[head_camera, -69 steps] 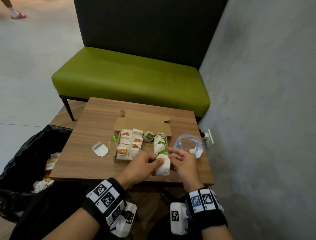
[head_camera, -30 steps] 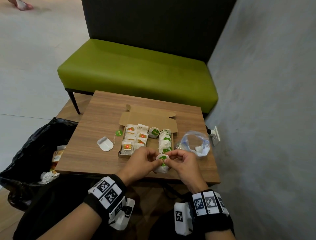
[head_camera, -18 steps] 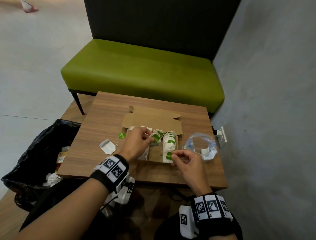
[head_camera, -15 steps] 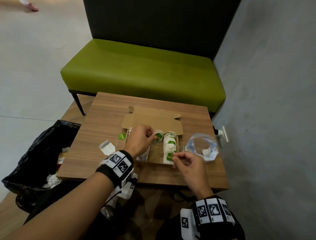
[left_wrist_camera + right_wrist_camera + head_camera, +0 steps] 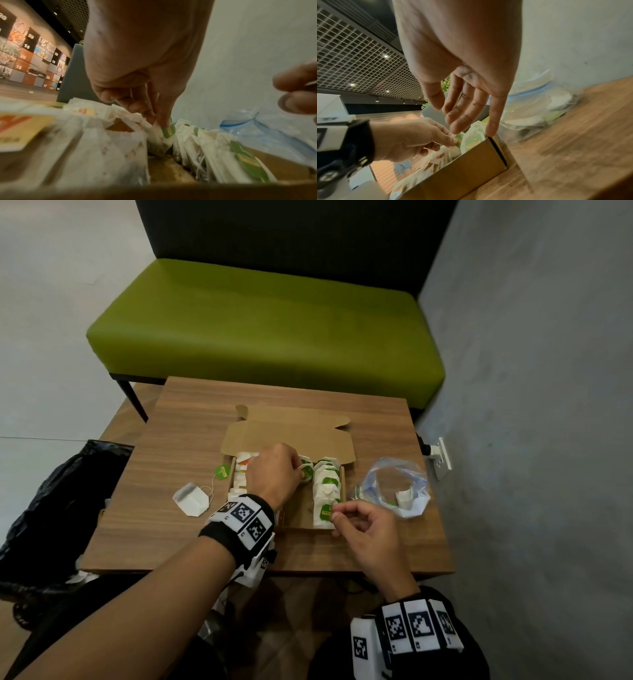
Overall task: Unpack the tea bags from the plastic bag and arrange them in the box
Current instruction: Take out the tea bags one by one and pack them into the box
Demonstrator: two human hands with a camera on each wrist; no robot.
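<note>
We are pinching a green-tagged tea bag [image 5: 307, 470] with our left hand [image 5: 274, 474], holding it at the far middle of the open cardboard box [image 5: 301, 510] on the wooden tabletop [image 5: 178, 446]. Our right hand [image 5: 363, 529] is hovering loose-fingered and holding nothing by the box's near right corner. Orange-tagged bags [image 5: 118, 135] are filling the box's left side, green-tagged bags [image 5: 327, 491] are lining its right, the clear plastic bag [image 5: 394, 487] beside it is holding a few more, and a loose tea bag [image 5: 191, 503] is lying left of the box.
</note>
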